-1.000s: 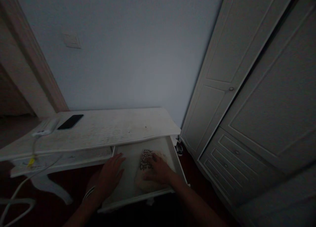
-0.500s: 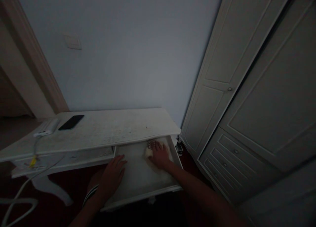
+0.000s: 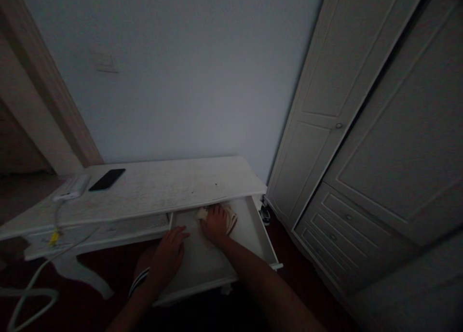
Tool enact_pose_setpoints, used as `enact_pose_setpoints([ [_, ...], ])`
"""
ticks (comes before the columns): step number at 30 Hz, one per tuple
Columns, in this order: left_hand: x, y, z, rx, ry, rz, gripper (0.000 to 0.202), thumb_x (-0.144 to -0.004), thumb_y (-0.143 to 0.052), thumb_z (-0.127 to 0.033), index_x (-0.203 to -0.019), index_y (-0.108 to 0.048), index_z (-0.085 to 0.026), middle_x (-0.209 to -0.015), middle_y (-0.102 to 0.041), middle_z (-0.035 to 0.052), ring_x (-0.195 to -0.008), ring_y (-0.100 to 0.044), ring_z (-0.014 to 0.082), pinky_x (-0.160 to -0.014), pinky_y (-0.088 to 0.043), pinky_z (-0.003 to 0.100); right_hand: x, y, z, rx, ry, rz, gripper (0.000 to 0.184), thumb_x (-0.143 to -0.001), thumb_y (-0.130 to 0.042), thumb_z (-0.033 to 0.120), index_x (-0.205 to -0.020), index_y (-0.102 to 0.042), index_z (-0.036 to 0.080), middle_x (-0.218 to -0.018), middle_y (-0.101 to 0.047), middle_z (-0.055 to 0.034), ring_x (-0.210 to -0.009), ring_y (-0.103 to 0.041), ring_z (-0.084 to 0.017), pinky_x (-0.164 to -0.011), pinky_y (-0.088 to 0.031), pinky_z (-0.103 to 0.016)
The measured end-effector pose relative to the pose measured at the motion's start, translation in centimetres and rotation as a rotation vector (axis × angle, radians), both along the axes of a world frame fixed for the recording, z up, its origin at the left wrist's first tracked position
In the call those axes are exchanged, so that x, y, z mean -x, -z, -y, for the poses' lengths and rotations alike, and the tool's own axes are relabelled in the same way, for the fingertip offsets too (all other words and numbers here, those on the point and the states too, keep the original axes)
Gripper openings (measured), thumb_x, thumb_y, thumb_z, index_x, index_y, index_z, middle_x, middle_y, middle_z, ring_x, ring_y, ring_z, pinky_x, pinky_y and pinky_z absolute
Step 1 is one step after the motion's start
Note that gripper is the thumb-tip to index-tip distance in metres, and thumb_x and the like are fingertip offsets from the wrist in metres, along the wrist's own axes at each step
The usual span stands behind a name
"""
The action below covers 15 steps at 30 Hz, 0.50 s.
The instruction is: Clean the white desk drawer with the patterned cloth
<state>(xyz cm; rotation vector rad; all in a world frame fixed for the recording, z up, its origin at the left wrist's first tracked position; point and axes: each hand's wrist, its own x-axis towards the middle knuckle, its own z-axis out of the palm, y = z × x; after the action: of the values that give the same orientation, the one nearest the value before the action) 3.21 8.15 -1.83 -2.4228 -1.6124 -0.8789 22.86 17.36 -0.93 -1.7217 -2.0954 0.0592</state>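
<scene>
Looking at a crumpled pale cloth [image 3: 230,215] sitting inside the pulled-out drawer [image 3: 197,264], toward the back. Guessing partway along: drawer already open, cloth already down in there, but not seeing any clear split between finished and unfinished bottom. Pressing the right hand [image 3: 216,224] over the cloth, not making out whether gripping it. Resting the left hand [image 3: 172,248] empty at the drawer's left side, fingers loosely apart. Also spotting 1 dark phone [image 3: 107,179] on the desk [image 3: 173,178].

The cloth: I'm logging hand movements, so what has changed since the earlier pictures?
The right hand has moved the cloth toward the back of the open drawer, then leftward. The left hand stayed by the drawer's left side, the phone on the table.
</scene>
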Motion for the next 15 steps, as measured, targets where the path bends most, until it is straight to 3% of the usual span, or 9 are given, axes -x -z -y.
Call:
enact_pose_setpoints([
  [5,0.2,0.6,-0.2,0.004,0.012,0.109,0.045,-0.088,-0.042,-0.01,-0.123,-0.067,-0.025,-0.131,-0.067,0.0079,-0.126,-0.061,0.0255,-0.111,-0.051,0.047,2.8,0.0,0.0,0.02,-0.117,0.015,0.06,-0.092,-0.064,0.053,-0.137,-0.058,0.014,-0.14,-0.057,-0.0213,-0.127,-0.051,-0.037,-0.108,-0.039,-0.054],
  [8,0.1,0.5,-0.1,0.042,-0.03,0.145,0.038,-0.09,-0.043,-0.014,-0.117,-0.067,-0.025,-0.123,-0.068,0.0084,-0.121,-0.063,0.0269,-0.105,-0.054,0.047,4.7,-0.2,-0.4,0.052,-0.216,0.031,0.062,-0.092,-0.065,0.055,-0.138,-0.057,0.015,-0.14,-0.058,-0.0202,-0.127,-0.053,-0.037,-0.107,-0.041,-0.053],
  [15,-0.4,-0.7,0.5,0.156,-0.068,0.216,0.021,-0.09,-0.044,-0.018,-0.099,-0.062,-0.025,-0.11,-0.066,0.0081,-0.106,-0.065,0.0261,-0.096,-0.055,0.045,6.6,-1.2,-1.7,0.105,-0.498,0.097,0.067,-0.087,-0.074,0.05,-0.141,-0.055,0.016,-0.145,-0.06,-0.0168,-0.13,-0.054,-0.036,-0.107,-0.044,-0.052],
])
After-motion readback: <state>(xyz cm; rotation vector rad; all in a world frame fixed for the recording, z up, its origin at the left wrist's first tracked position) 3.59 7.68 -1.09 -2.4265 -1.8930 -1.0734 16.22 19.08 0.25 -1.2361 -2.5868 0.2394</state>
